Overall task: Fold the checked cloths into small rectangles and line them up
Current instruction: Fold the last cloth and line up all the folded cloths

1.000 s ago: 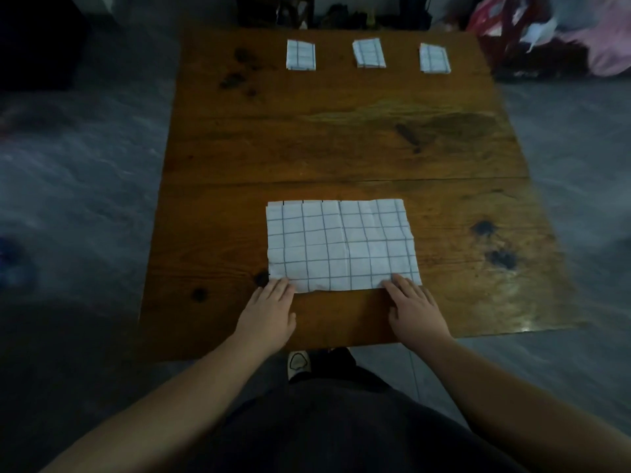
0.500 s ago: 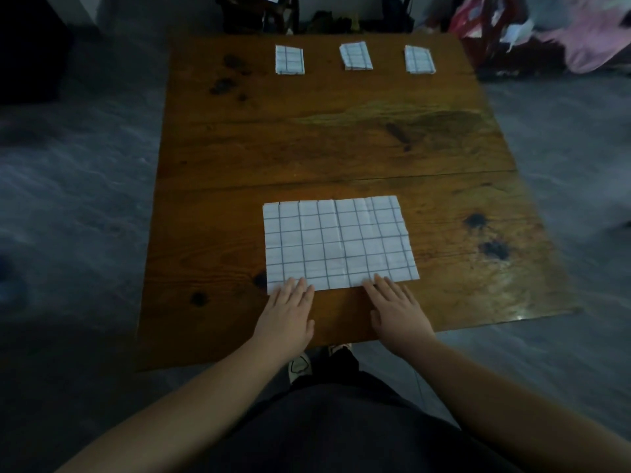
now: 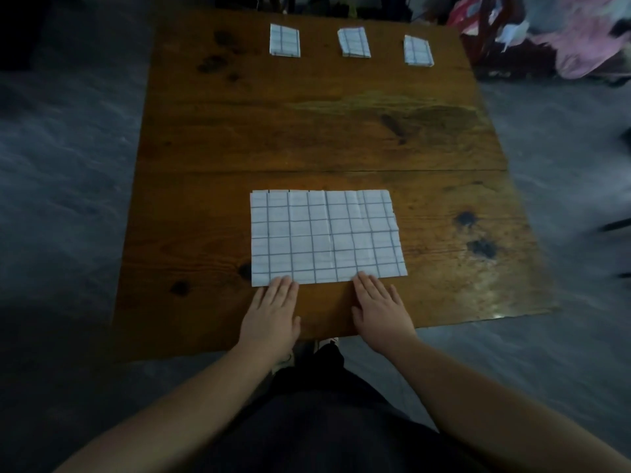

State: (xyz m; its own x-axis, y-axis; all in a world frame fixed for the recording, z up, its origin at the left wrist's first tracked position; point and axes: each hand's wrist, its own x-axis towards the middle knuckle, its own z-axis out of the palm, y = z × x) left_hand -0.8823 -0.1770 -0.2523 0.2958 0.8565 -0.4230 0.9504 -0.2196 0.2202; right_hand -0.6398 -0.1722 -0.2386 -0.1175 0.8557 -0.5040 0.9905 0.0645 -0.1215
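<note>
I count three folded cloths (image 3: 354,43) along the worktop's (image 3: 307,131) far edge, one spread cloth (image 3: 326,237) nearer; left hand (image 3: 271,312) and right hand (image 3: 379,310) flat, fingers released, touching its near edge.

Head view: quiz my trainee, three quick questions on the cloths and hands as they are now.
1. How many folded cloths lie in the row at the far edge of the table?
2. Where do the fingertips of the left hand and right hand rest? A) on the near edge of the open cloth B) on its far edge C) on the folded cloths
3. True or false: the open cloth is lifted off the table.
Key: 1 three; 2 A; 3 false.
</note>
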